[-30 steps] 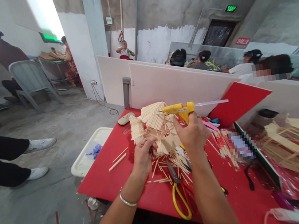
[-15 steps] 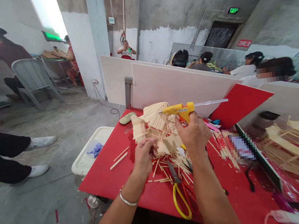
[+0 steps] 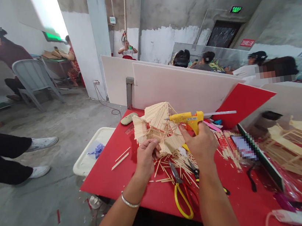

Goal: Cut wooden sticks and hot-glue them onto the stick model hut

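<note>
A model made of thin wooden sticks (image 3: 158,117), with slatted roof-like panels, stands on the red tabletop (image 3: 104,182). My right hand (image 3: 202,143) is closed round the handle of a yellow hot glue gun (image 3: 185,117). Its nozzle points left in front of the model's upper panels, and a clear glue stick (image 3: 220,113) juts from its back. At the model's front left edge, my left hand (image 3: 147,156) has its fingers pinched together. Whatever lies between those fingertips is hidden. Loose cut sticks (image 3: 162,170) are scattered below the model.
Yellow-handled scissors (image 3: 181,194) lie at the table's front, with black-bladed cutters (image 3: 194,170) beside them. Left of the model are loose sticks (image 3: 120,160). Another stick model (image 3: 294,146) stands at right. White partition boards (image 3: 180,83) rise behind; people sit beyond them.
My right hand has drawn the glue gun a little to the right and down, its nozzle shifting the same way. My left hand stays nearly in place.
</note>
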`<control>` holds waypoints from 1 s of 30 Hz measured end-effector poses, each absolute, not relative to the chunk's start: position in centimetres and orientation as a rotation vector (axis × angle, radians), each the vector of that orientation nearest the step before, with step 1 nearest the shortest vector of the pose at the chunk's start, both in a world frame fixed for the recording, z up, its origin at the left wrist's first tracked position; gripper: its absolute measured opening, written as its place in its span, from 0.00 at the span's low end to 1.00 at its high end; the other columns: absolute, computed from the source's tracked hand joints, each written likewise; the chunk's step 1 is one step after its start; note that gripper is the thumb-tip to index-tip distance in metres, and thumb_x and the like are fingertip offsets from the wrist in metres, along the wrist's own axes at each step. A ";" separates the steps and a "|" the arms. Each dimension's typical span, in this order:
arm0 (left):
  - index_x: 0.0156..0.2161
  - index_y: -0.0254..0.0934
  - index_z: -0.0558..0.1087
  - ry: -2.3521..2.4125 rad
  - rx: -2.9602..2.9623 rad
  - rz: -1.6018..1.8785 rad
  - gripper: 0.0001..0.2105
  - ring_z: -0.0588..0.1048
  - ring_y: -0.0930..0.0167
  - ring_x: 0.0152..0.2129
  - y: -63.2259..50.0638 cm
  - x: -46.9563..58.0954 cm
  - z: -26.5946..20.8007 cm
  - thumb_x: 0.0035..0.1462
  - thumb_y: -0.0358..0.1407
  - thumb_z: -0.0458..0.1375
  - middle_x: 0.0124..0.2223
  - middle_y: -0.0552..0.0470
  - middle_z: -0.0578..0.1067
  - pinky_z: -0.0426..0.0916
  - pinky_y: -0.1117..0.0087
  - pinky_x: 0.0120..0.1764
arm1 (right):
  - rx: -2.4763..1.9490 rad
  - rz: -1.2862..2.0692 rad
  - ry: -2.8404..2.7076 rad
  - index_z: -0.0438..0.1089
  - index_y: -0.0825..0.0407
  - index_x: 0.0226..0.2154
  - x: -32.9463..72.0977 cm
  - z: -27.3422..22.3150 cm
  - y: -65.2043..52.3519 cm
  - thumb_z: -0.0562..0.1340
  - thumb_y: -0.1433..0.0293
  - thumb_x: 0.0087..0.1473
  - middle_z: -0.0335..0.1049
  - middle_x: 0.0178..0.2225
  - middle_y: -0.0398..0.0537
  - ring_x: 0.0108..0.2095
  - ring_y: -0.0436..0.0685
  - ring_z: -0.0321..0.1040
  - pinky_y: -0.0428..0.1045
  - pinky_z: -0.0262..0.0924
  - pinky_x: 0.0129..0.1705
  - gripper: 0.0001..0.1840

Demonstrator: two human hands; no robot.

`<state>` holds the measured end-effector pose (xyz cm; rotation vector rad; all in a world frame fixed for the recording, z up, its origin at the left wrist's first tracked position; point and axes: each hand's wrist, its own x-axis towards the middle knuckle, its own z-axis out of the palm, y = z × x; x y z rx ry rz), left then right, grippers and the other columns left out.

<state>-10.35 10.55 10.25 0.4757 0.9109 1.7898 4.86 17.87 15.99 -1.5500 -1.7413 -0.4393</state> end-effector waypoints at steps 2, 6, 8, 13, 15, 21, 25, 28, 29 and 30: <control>0.30 0.34 0.77 0.935 0.535 1.801 0.12 0.65 0.80 0.12 10.3 -10.0 10.1 0.47 0.42 0.67 0.22 0.54 0.73 0.53 0.77 0.16 | -1.568 -0.361 -1.714 0.69 0.51 0.40 5.9 15.6 17.5 0.63 0.46 0.52 0.74 0.35 0.52 0.33 0.61 0.68 0.51 0.48 0.31 0.26; 0.27 0.34 0.75 1.021 0.709 1.756 0.14 0.65 0.79 0.13 9.6 -9.0 9.7 0.51 0.45 0.66 0.20 0.54 0.71 0.56 0.76 0.18 | -1.626 -0.136 -1.700 0.68 0.50 0.36 8.4 14.9 16.7 0.63 0.43 0.49 0.70 0.27 0.46 0.28 0.58 0.63 0.50 0.45 0.29 0.27; 0.22 0.35 0.70 1.062 0.850 1.711 0.18 0.63 0.78 0.13 9.2 -8.2 9.4 0.54 0.47 0.64 0.17 0.56 0.68 0.56 0.75 0.19 | -1.648 -0.041 -1.706 0.68 0.49 0.35 9.6 14.4 16.3 0.63 0.41 0.47 0.68 0.26 0.45 0.26 0.57 0.61 0.49 0.45 0.29 0.29; 0.15 0.36 0.61 1.173 1.138 1.664 0.26 0.58 0.79 0.14 8.0 -5.4 8.1 0.57 0.49 0.60 0.14 0.57 0.62 0.53 0.74 0.20 | -1.635 0.176 -1.704 0.68 0.49 0.36 12.1 13.1 14.7 0.63 0.40 0.46 0.70 0.27 0.45 0.28 0.57 0.63 0.49 0.49 0.30 0.30; 0.15 0.36 0.61 1.212 1.185 1.651 0.26 0.57 0.78 0.15 7.4 -4.3 7.4 0.58 0.48 0.60 0.15 0.57 0.61 0.52 0.73 0.21 | -1.597 0.277 -1.700 0.68 0.49 0.37 12.8 12.7 13.8 0.63 0.41 0.48 0.72 0.29 0.46 0.29 0.58 0.65 0.49 0.52 0.31 0.29; 0.18 0.36 0.63 1.203 1.195 1.667 0.22 0.59 0.77 0.16 5.9 -2.1 5.6 0.60 0.43 0.59 0.17 0.57 0.62 0.54 0.73 0.23 | -1.395 0.545 -1.699 0.69 0.50 0.37 12.6 12.7 11.2 0.60 0.46 0.55 0.76 0.32 0.47 0.32 0.58 0.69 0.49 0.57 0.33 0.24; 0.23 0.36 0.69 1.334 1.317 1.924 0.14 0.69 0.73 0.25 5.5 -3.4 6.2 0.60 0.37 0.60 0.26 0.53 0.71 0.64 0.72 0.31 | -1.314 0.402 -1.657 0.71 0.51 0.41 10.2 14.0 10.7 0.62 0.46 0.54 0.77 0.36 0.51 0.34 0.59 0.71 0.50 0.59 0.34 0.26; 0.36 0.38 0.76 1.501 1.302 2.158 0.03 0.73 0.65 0.43 5.7 -6.2 6.6 0.59 0.35 0.61 0.43 0.46 0.75 0.68 0.65 0.46 | -1.381 0.049 -1.677 0.72 0.53 0.42 7.8 14.8 11.2 0.60 0.45 0.55 0.76 0.35 0.54 0.35 0.62 0.71 0.52 0.57 0.35 0.28; 0.41 0.39 0.76 1.555 1.237 2.221 0.06 0.72 0.63 0.49 5.8 -7.4 6.5 0.58 0.36 0.61 0.49 0.44 0.73 0.66 0.62 0.50 | -1.410 -0.061 -1.693 0.72 0.53 0.41 7.0 15.0 11.4 0.59 0.45 0.56 0.76 0.35 0.55 0.35 0.63 0.71 0.52 0.57 0.35 0.29; 0.46 0.40 0.75 1.592 1.143 2.277 0.10 0.70 0.62 0.52 6.1 -8.5 6.1 0.59 0.36 0.61 0.52 0.44 0.72 0.65 0.61 0.53 | -1.438 -0.152 -1.710 0.72 0.54 0.41 6.2 15.1 11.6 0.58 0.44 0.56 0.76 0.35 0.56 0.35 0.63 0.71 0.52 0.56 0.35 0.29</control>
